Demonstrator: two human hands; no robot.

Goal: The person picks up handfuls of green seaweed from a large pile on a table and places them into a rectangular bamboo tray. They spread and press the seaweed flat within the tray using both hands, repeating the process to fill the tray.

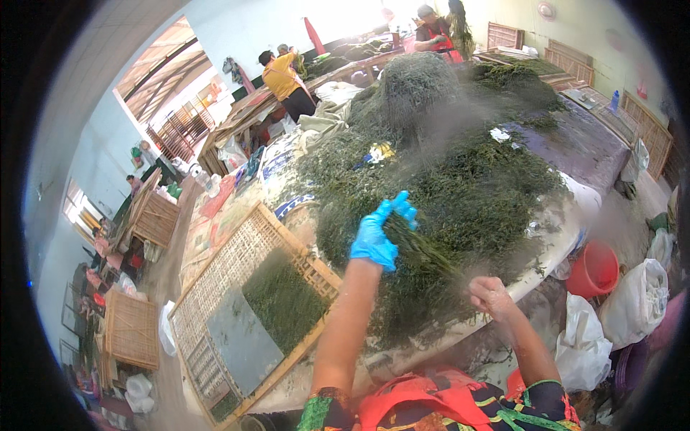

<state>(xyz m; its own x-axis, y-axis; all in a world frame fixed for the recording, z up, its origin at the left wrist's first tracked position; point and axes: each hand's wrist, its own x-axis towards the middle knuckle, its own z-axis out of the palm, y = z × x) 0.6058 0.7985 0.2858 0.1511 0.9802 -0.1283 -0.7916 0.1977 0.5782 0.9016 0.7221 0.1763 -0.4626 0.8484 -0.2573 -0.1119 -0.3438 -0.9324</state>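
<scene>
My left hand (380, 231), in a blue glove, grips one end of a bunch of dark green, seaweed-like strands (423, 245). The bunch slants down to the right towards my bare right hand (490, 296), whose fingers are closed at its thin far end. Under both hands spreads a wide heap of the same green strands (485, 183). To the left of my left forearm lies a wood-framed woven bamboo tray (215, 269). A mat of green strands (285, 296) and a flat grey sheet (242, 339) rest on it.
A taller mound of strands (418, 91) rises at the back. Right of the table stand a red bucket (593, 269) and white sacks (636, 304). A clear plastic bottle (205, 180) is at the left. Other people, one in a yellow top (283, 78), work farther off.
</scene>
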